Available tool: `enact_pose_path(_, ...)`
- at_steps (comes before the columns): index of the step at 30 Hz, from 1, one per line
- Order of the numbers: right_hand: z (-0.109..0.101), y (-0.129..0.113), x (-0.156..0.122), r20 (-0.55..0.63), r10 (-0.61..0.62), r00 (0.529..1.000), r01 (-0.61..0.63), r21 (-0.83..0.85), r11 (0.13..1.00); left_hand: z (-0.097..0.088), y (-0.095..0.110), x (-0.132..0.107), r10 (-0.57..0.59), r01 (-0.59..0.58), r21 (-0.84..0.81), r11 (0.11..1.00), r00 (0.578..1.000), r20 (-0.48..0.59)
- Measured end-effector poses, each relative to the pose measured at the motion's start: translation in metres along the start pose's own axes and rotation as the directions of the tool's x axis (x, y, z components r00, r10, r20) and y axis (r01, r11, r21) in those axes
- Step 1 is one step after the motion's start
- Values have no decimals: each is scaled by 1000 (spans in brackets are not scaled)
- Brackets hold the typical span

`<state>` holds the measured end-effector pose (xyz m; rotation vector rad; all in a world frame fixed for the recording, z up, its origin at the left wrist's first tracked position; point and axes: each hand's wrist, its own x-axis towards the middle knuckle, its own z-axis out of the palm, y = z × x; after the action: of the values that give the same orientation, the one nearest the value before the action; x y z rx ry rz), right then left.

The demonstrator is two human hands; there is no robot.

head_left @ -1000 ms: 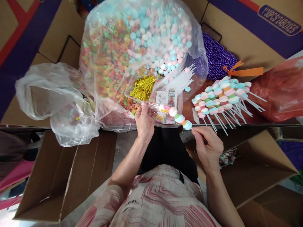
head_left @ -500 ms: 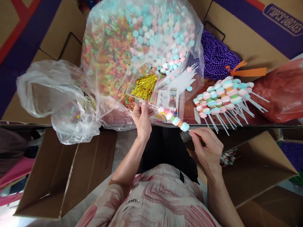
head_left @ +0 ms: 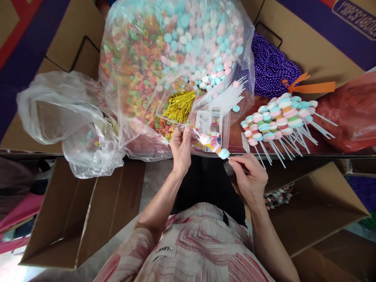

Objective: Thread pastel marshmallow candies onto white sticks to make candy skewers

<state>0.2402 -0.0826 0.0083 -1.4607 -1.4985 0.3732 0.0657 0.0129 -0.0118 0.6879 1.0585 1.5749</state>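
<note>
A candy skewer (head_left: 223, 153) with pastel discs in blue, orange and pink lies slantwise between my hands. My right hand (head_left: 251, 174) pinches its stick at the lower end. Thumb and fingers of my left hand (head_left: 181, 150) are closed on the upper end of a narrow clear wrapper (head_left: 197, 134); much of the candy appears to lie inside it. Just beyond that hand, gold twist ties (head_left: 179, 106) fill a clear plastic tray (head_left: 161, 113). White sticks (head_left: 227, 96) fan out behind a printed card (head_left: 216, 121) in a second clear tray.
A large clear bag (head_left: 129, 74) of candy rings and discs stands behind. Finished-looking skewers (head_left: 279, 117) are piled at right, near purple bead strings (head_left: 272, 66) and a red bag (head_left: 349, 113). Below the table edge are open cardboard boxes (head_left: 108, 207), one at right (head_left: 320, 207) holding more skewers.
My right hand has moved left and slightly up, bringing the skewer farther into the wrapper. My left hand has shifted slightly right.
</note>
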Motion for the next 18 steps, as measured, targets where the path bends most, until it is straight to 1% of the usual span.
enact_pose_path(3, 3, -1, -2, 6, 14, 1000, -14, -23, 1000, 2, -1, 1, -15, 12, -57, 998, 999, -48)
enact_pose_path(6, 7, -2, -4, -9, 41, 999, -41, -27, 999, 5, -2, -1, -17, 11, -95, 995, 997, -70)
enact_pose_path(9, 8, -5, -5, 20, 66, 998, -66, -18, 998, 7, -2, -1, -22, 8, -133, 991, 994, -104)
enact_pose_path(12, 7, -6, -6, 33, 103, 994, -102, -19, 995, 7, -1, 1, -32, 12, -136, 991, 989, -143)
enact_pose_path(15, 6, -7, -6, 25, 150, 988, -150, 1, 989, 6, -1, 2, -39, 17, -155, 988, 990, -134)
enact_pose_path(18, 9, -7, -5, 50, 196, 979, -199, 45, 979, 6, -2, -2, -51, 37, -157, 987, 995, -87)
